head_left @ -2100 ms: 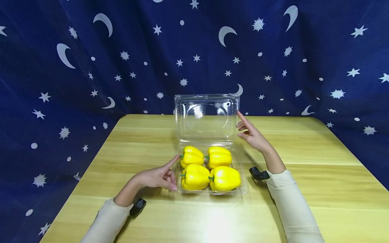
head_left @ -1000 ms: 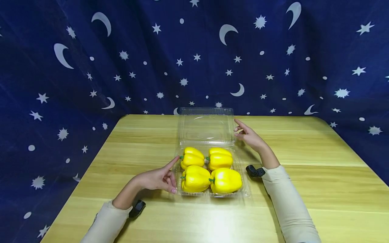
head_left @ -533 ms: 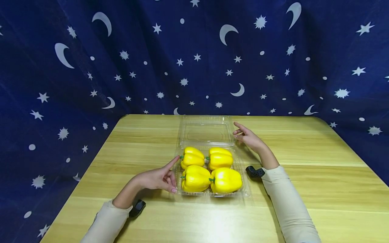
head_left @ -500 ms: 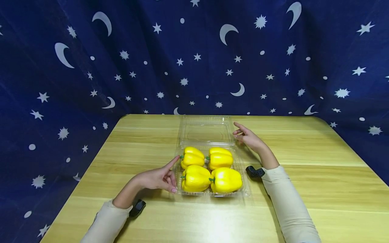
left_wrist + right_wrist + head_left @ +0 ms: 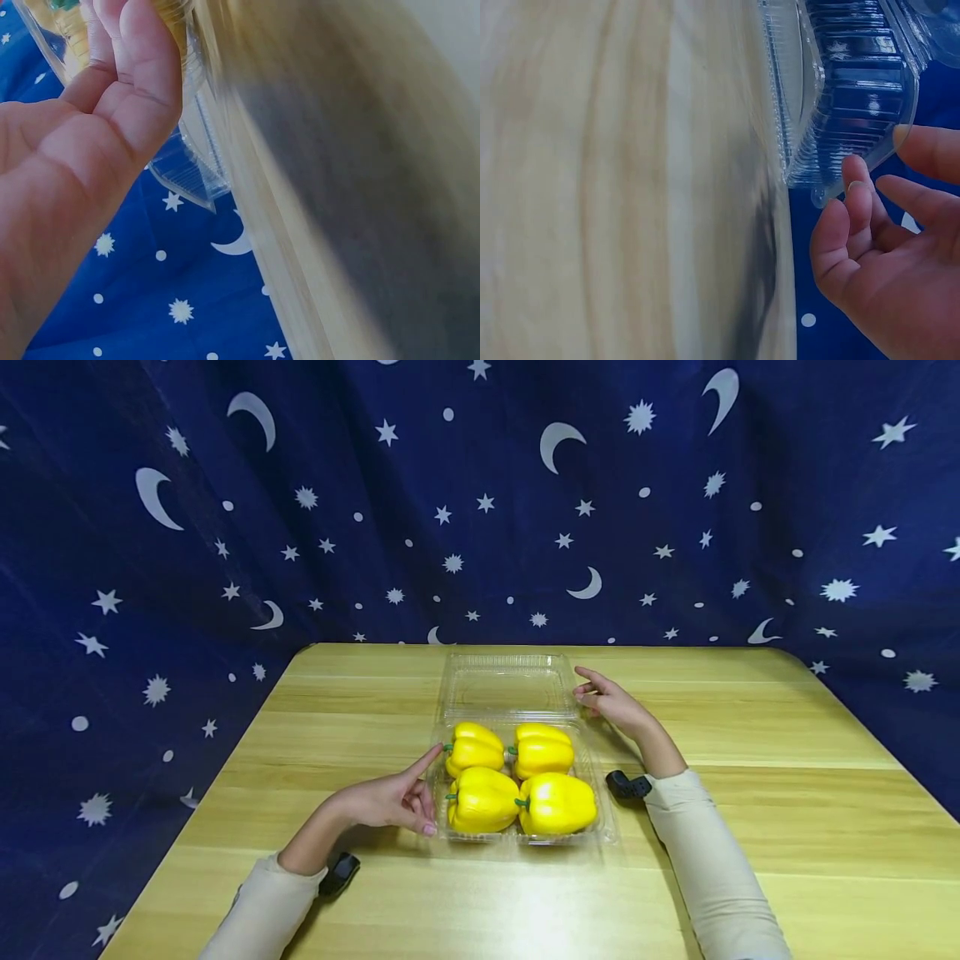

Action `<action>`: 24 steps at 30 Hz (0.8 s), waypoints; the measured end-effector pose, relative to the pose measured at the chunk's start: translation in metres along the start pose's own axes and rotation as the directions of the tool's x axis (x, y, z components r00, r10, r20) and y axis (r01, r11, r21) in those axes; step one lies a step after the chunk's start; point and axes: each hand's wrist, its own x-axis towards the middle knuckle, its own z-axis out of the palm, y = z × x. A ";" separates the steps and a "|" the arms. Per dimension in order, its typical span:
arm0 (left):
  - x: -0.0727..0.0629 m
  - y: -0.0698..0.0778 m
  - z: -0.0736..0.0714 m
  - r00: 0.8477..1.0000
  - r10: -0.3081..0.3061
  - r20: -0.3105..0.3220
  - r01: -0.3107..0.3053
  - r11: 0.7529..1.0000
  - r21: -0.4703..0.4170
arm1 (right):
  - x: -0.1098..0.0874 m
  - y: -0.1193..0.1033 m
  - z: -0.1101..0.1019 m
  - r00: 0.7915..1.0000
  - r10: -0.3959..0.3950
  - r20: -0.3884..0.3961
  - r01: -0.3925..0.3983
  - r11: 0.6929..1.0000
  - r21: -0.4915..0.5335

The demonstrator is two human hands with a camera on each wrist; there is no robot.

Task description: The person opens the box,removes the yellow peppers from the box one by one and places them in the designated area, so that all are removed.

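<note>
A clear plastic clamshell container [image 5: 606,827] sits in the middle of the table with its lid [image 5: 510,687] folded back toward the far edge. Inside the base are several yellow bell peppers [image 5: 482,800] with green stems pointing left. At the base's left side, my left hand [image 5: 393,800] rests its straight index fingertip and thumb against the wall. My right hand [image 5: 618,703] is by the lid's right edge, index extended. In the right wrist view, a fingertip [image 5: 904,136] meets the edge of the clear lid [image 5: 855,82]. Neither hand grips a pepper.
The light wooden table [image 5: 720,860] extends around the container. Behind it hangs a dark blue curtain [image 5: 480,468] with moons and stars. Black devices are strapped at the left wrist [image 5: 340,874] and the right wrist [image 5: 628,786].
The lid has swung from nearly upright back and down to lie low behind the base. My right hand has lowered slightly alongside it. My left hand has stayed in place.
</note>
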 end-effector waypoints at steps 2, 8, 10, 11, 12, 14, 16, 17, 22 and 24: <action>0.000 0.000 0.001 1.000 -0.001 0.000 0.001 1.000 0.000 | -0.001 -0.001 0.000 1.000 0.006 -0.012 -0.006 1.000 0.001; 0.000 0.001 0.001 1.000 -0.001 0.011 0.001 1.000 -0.011 | -0.008 -0.005 0.000 0.999 0.019 -0.032 -0.020 0.999 -0.035; -0.001 0.001 0.001 1.000 0.001 0.014 -0.001 1.000 -0.014 | -0.011 -0.006 -0.001 0.999 0.027 -0.040 -0.028 0.999 -0.035; -0.001 0.001 0.001 1.000 0.004 0.015 -0.004 1.000 -0.015 | -0.013 -0.007 -0.002 0.999 0.029 -0.045 -0.030 0.999 -0.032; -0.001 0.001 0.000 1.000 0.006 0.015 -0.006 1.000 -0.017 | -0.014 -0.008 -0.003 0.998 0.030 -0.049 -0.032 0.999 -0.029; -0.001 0.001 0.000 1.000 0.006 0.016 -0.005 1.000 -0.026 | -0.017 -0.009 -0.005 0.998 0.030 -0.049 -0.031 0.999 -0.026; -0.001 0.001 0.000 1.000 0.006 0.019 -0.005 0.999 -0.033 | -0.020 -0.009 -0.007 0.998 0.032 -0.048 -0.033 0.999 -0.020; -0.001 0.000 0.000 1.000 0.007 0.021 -0.006 0.999 -0.037 | -0.021 -0.010 -0.008 0.998 0.031 -0.047 -0.032 0.999 -0.025; -0.001 0.000 0.000 1.000 0.011 0.023 -0.011 0.999 -0.030 | -0.029 -0.014 -0.008 0.999 0.018 -0.042 -0.021 0.998 -0.061; -0.001 0.000 0.000 1.000 0.014 0.018 -0.013 1.000 -0.025 | -0.032 -0.018 -0.006 0.999 0.003 -0.042 -0.007 0.996 -0.093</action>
